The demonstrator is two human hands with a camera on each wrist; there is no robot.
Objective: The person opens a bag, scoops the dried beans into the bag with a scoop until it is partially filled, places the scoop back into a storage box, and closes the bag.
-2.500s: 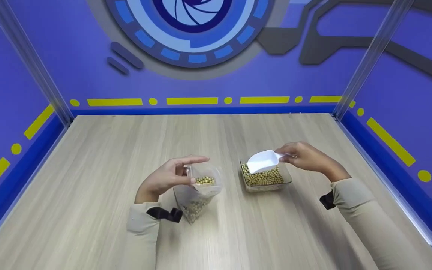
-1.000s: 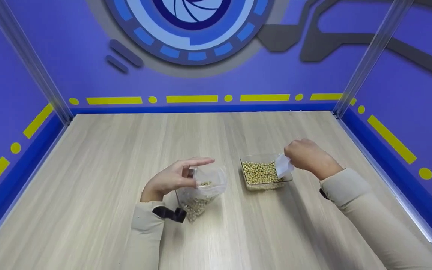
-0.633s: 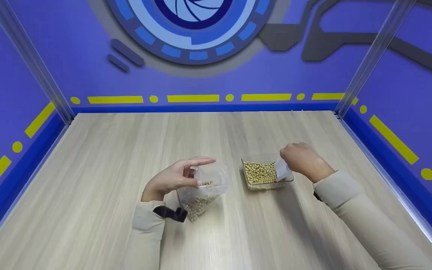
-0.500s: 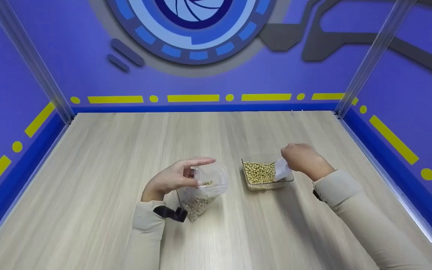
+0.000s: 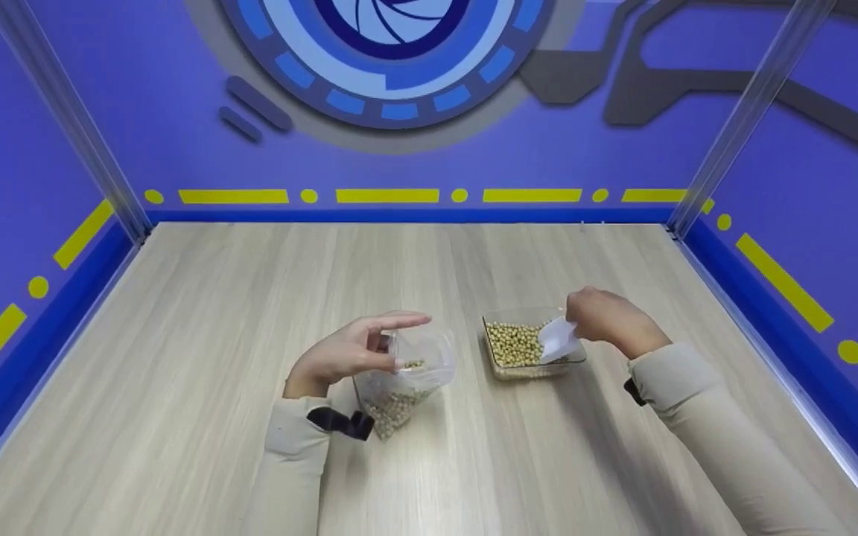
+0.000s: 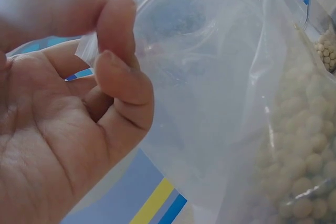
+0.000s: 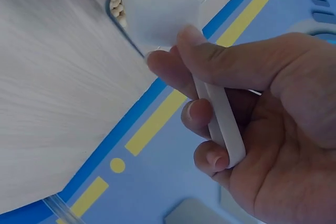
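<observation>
My left hand (image 5: 339,350) pinches the rim of a clear plastic bag (image 6: 205,77), its mouth held wide. Pale yellow soybeans (image 6: 304,171) fill the lower part of the bag, which hangs slanted below the hand. To the right, a clear rectangular container (image 5: 526,374) holds more soybeans (image 5: 512,344). My right hand (image 5: 615,320) grips the handle (image 7: 226,124) of a white scoop, fingers and thumb wrapped round it. The scoop's blade (image 5: 557,341) is tipped down into the beans at the container's right side, and its front edge is hidden among them.
Both things are on or over a light wood-grain table (image 5: 250,283). Blue-purple panels (image 5: 399,167) with yellow dashes enclose it at the back and sides. A strip of table separates the bag from the container.
The scoop, earlier level above the container, has been turned down into the beans by my right hand. Since half a second ago its blade has edged left. My left hand keeps holding the bag.
</observation>
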